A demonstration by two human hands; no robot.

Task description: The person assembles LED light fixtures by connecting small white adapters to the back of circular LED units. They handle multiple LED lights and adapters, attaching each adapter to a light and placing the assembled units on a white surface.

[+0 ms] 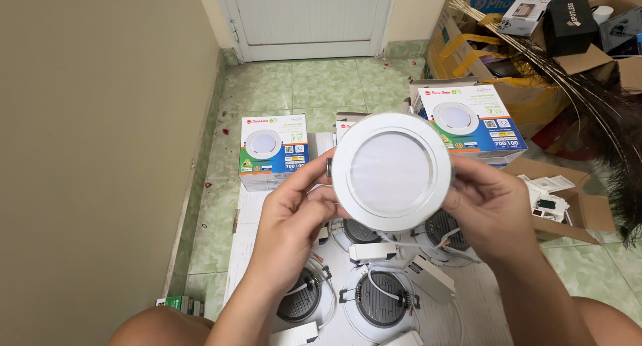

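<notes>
I hold a round white recessed ceiling light (pixel 391 170) up in front of me, its frosted face toward the camera. My left hand (pixel 294 212) grips its left rim. On the other side, my right hand (pixel 488 202) clasps the right rim. Below the light, several more of the same lights (pixel 380 304) lie face down on white paper, with white driver boxes (pixel 372 252) and wires among them.
Two printed product boxes stand behind: one at the left (pixel 274 150), one at the right (pixel 471 122). Open cardboard boxes (pixel 568 205) with clutter fill the right side. A white door (pixel 307 18) is ahead, a beige wall (pixel 87 152) on the left, green floor tiles (pixel 307 78) between.
</notes>
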